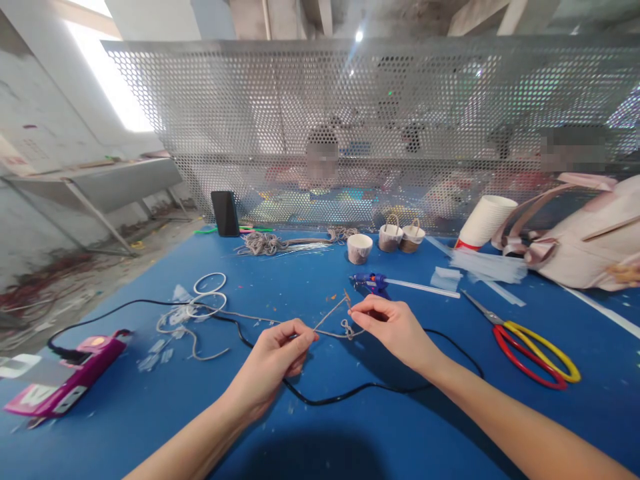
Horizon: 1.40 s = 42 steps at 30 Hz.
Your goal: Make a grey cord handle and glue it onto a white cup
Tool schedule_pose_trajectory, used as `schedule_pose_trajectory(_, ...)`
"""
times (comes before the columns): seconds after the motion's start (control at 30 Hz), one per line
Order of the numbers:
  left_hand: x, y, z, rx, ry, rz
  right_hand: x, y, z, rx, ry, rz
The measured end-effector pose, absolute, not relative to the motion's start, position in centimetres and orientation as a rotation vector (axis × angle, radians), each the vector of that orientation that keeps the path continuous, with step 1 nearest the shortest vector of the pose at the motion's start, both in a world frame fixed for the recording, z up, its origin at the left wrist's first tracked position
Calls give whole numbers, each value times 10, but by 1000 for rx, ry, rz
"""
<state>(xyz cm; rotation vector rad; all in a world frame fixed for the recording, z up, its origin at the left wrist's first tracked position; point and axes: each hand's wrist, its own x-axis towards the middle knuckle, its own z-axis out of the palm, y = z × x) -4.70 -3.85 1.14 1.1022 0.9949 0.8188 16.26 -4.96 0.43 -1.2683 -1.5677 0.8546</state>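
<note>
Over the middle of the blue table, my left hand (pixel 283 352) pinches one end of a thin grey cord (pixel 330 314) between thumb and fingertips. The cord runs up to the right, where my right hand (pixel 393 327) grips its other end in a pinch. A small brownish tip shows at that end. Just below, a longer grey cord with a small knotted loop (pixel 347 327) trails across the table; whether it joins the held piece I cannot tell. Behind my right hand lies a blue glue gun (pixel 369 281) with a clear glue stick (pixel 425 288) in its back.
Red-and-yellow scissors (pixel 530 353) lie at right, near stacked paper cups (pixel 485 223) and a pink bag (pixel 595 240). Three small cups (pixel 359 249) stand behind, with cord bundles (pixel 263 244) and a phone (pixel 225 213). A black cable (pixel 325 402) leads toward a magenta power strip (pixel 75 380).
</note>
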Motion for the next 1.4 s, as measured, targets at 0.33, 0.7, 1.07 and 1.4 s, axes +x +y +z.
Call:
schedule_pose_trajectory(0.33,-47,-41,14,1530,1113,874,160,-54,9,-1250,-1548,894)
schedule_pose_trajectory(0.7,-44,-43,9,1422,1181,926,159,-58,11,-1241,-1567,881)
schedule_pose_trajectory(1.07,-46,-44,5,1430,1152,1039,155,-60,11,-1248,-1578,875)
schedule_pose_trajectory(1.4,-44,-44,-1,1425,1141,1089,153,-64,10,-1270,-1605,833)
